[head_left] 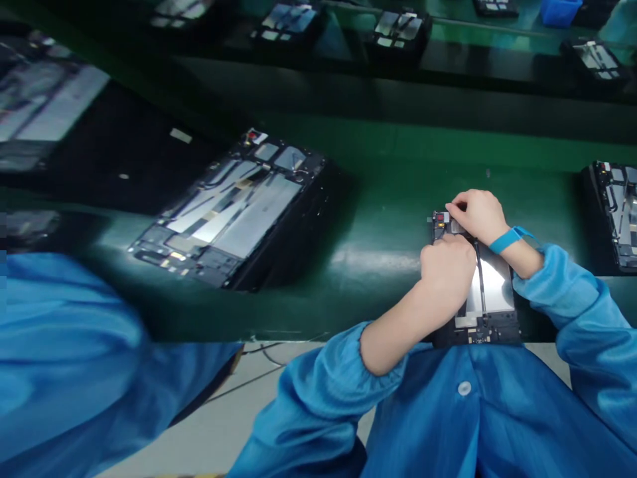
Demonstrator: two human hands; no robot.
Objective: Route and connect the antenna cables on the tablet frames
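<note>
An opened tablet [490,292], with its shiny metal plate and dark circuit boards showing, lies on the green belt [378,219] at the near edge. My left hand [448,269] rests on its upper left part, fingers curled under, and what they hold is hidden. My right hand [478,214], with a blue wrist strap [508,239], curls its fingers over the tablet's top edge next to a small red part [440,217]. Both arms wear blue gown sleeves.
A larger-looking opened tablet [233,212] lies on the belt to the left, and another [617,212] lies at the right edge. Several more sit on a far belt [398,33]. A blue-gowned shoulder [74,358] of a person fills the lower left. A blue bin [560,12] stands at the back.
</note>
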